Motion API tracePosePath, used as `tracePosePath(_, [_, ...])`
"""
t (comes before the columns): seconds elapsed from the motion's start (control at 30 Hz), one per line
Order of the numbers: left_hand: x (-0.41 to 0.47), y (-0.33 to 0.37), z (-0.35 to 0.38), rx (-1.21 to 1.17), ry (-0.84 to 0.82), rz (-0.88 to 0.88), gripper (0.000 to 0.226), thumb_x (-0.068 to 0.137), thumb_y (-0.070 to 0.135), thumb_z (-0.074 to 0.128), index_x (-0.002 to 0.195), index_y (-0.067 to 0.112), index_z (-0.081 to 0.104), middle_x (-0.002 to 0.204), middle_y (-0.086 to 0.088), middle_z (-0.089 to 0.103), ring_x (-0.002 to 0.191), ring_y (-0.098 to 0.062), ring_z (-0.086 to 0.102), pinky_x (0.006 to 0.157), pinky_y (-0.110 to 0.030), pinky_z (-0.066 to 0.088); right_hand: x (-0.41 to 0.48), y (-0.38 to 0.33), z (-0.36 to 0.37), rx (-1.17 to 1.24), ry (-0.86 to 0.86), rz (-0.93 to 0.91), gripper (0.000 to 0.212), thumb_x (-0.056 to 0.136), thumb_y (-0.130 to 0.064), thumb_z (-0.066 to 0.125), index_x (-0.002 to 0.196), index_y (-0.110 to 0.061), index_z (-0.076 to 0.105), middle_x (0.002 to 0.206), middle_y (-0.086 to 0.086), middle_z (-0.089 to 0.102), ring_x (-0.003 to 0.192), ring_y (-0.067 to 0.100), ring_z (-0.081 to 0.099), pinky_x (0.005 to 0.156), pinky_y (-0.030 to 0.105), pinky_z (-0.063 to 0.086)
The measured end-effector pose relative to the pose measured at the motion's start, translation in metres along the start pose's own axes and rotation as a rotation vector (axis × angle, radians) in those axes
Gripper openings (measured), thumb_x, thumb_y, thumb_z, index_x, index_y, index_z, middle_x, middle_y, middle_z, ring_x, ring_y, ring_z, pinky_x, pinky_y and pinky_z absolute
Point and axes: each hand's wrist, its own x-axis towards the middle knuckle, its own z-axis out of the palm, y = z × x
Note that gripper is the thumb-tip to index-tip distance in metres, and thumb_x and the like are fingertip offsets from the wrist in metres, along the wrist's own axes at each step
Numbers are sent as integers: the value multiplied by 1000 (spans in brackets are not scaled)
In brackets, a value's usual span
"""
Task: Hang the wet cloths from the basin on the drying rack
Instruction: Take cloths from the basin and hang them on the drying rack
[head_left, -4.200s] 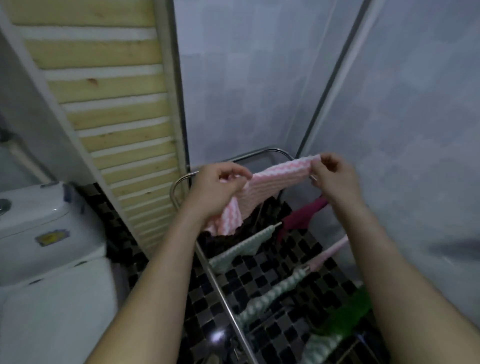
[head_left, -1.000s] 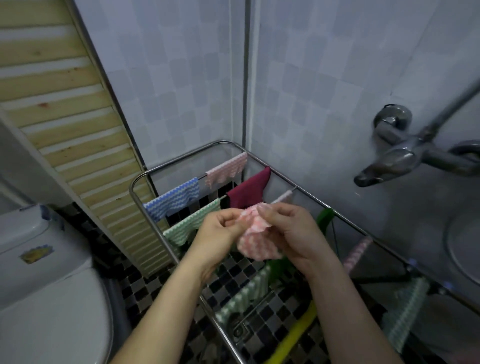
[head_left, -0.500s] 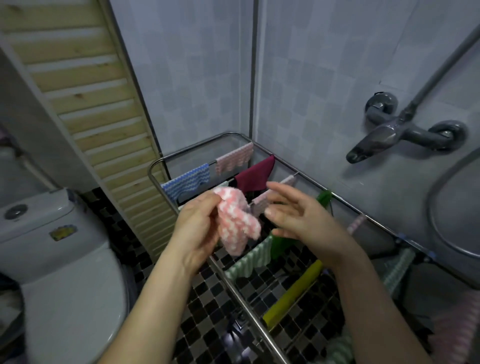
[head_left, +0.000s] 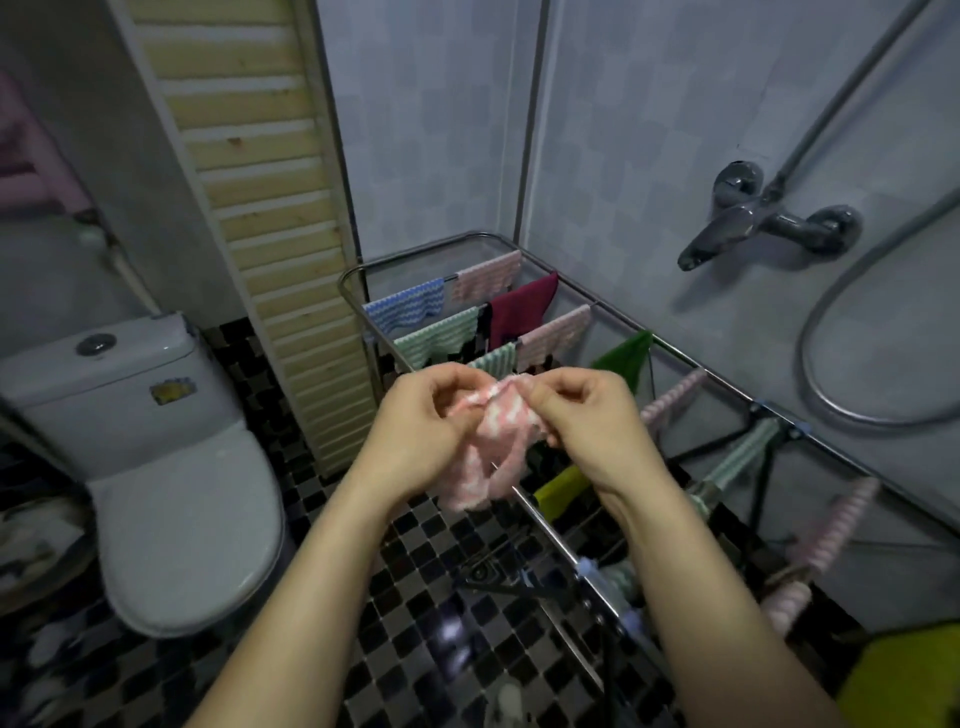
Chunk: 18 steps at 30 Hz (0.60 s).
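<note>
Cloth (head_left: 493, 441), pink-and-white, hangs bunched over the near rail of the drying rack (head_left: 543, 522); my left hand (head_left: 421, 415) and right hand (head_left: 587, 415) each pinch its top edge. I judge it soft, limp and heavy with water, so grip two corners and spread. The far bars are filled. The wall (head_left: 649, 156) crowds the rack's far side, and the open approach is from my side.

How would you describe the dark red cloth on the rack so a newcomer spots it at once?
Find the metal drying rack in the tiled corner. Near its far end, the dark red cloth hangs right of a green striped cloth. It alone is plain and dark; its neighbours are pale and striped.
</note>
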Motion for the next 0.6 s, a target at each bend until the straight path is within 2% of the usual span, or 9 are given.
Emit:
tracePosePath(0.1, [-23,2,5,109,-141,64,35,86,-2,59,99,30,63,96,10,70,94,-6,65,84,-29,52,-26,-7,-8,-35,29,22,35,91,-28,65,74,2,68,59,11,53,49,12,46,50,24,39])
tracePosePath(0.17, [-37,6,13,-11,-228,52,34,83,12,64,108,33,60,106,7,68,103,-14,64,91,-42,53,-42,-11,-16,-60,-2,38,41,92,-31,63,72,5,63,56,12,48,44,15,45,48,25,39])
tracePosePath(0.2, [-44,10,21,-85,-272,49,39,79,20,69,114,33,58,111,5,67,107,-16,64,93,-43,53,-52,-14,-21,-77,-14,42,46,93,-32,62,71,8,59,55,12,45,42,16,45,46,24,38])
tracePosePath(0.27, [-55,16,35,-149,-332,63,53,74,28,78,122,28,55,113,3,68,106,-16,65,92,-36,53,-64,-17,-27,-86,-44,53,57,95,-40,57,72,13,56,55,15,47,43,19,47,44,24,40])
tracePosePath(0.3, [-64,24,50,-161,-356,72,54,75,25,80,123,25,56,110,3,69,103,-14,67,88,-29,53,-76,-20,-38,-71,-46,79,61,95,-44,53,75,13,59,57,17,51,46,20,50,44,24,42])
tracePosePath(0.37, [-71,29,62,-124,-304,80,41,81,15,77,118,23,61,105,6,71,95,-7,68,82,-22,53,-85,-22,-48,-15,-84,157,61,96,-50,46,76,3,67,57,11,58,49,15,55,44,22,45])
tracePosePath(0.43, [-81,37,80,-49,-236,107,28,86,16,72,112,23,68,102,8,73,94,-5,68,84,-27,55,-104,-21,-71,0,-136,196,50,92,-51,50,79,-8,71,60,4,60,52,11,56,46,19,45])
tracePosePath(0.53, [-97,43,103,-97,-163,79,11,90,17,67,96,17,76,90,5,76,88,-8,70,81,-28,55,-130,-11,-107,17,-253,191,27,84,-28,70,100,-6,69,78,0,71,69,11,67,60,18,51])
tracePosePath(0.6, [-108,50,116,-151,-125,70,13,90,18,65,86,21,76,80,8,75,78,-3,68,71,-21,52,-144,-2,-127,9,-303,205,31,80,-12,76,109,-9,69,95,4,76,89,15,71,79,27,56])
